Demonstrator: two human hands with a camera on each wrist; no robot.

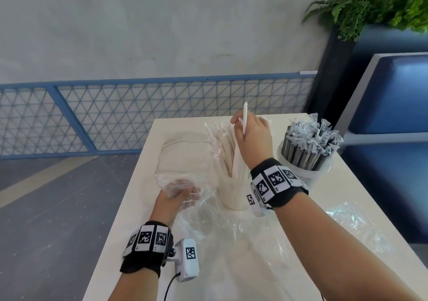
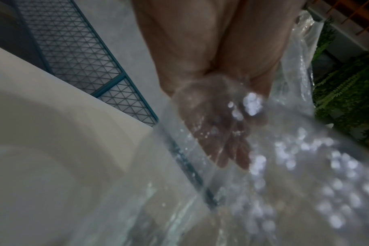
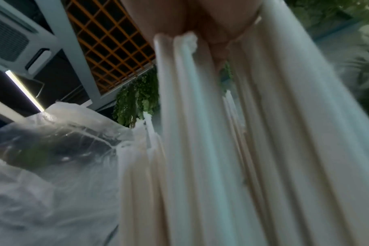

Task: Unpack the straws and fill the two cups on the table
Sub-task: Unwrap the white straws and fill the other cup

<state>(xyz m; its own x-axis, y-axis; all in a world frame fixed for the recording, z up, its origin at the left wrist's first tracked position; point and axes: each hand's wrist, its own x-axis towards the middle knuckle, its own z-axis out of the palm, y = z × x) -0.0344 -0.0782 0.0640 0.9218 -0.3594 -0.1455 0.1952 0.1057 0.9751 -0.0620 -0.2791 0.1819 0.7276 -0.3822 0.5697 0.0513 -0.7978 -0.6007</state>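
The left hand gathers the crumpled clear plastic bag, its grip closed on thin, slippery film that will likely slide unless bunched. Just right of that grip stands the white plastic cup, crowded with paper-wrapped white straws. Above the cup, the right hand pinches one wrapped straw; it looks light and bendable, best held mid-length. Right of this grip, the second white cup holds film-wrapped black straws. The cream counter carries all; a blue mesh railing stands beyond.
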